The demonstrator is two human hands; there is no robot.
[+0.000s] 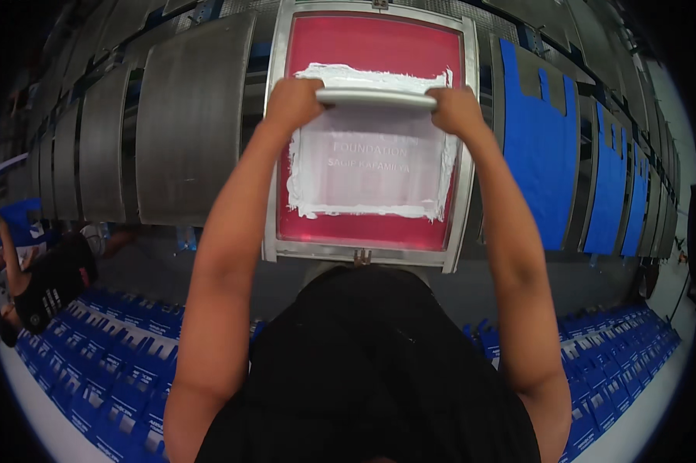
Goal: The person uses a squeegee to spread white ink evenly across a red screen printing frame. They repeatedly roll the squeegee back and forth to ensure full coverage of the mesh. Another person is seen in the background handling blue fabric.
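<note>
Grey flat boards line the left, tilted by the fisheye bend; at the far left edge a co-worker in dark clothing stretches an arm towards something blue, too small and dim to make out.

Next comes the left hand, its fingers curled tight around the left end of a pale squeegee. That bar spans the upper part of a metal-framed printing screen, directly before the person's body. Within the frame, red mesh surrounds a pale lettered window, bordered by ragged white ink. The right hand is closed likewise on the squeegee's right end; gripping both ends probably spreads the pressure evenly across its width.

Farther right, blue bags lie over boards, perhaps to keep the cloth flat, with cut-out handles showing the grey beneath.

The squeegee's working edge, both thumbs and whatever sits under the screen are hidden. Lettering close below the bar blurs, and the rows of blue pieces along the bottom are partly covered by the arms and black shirt.
</note>
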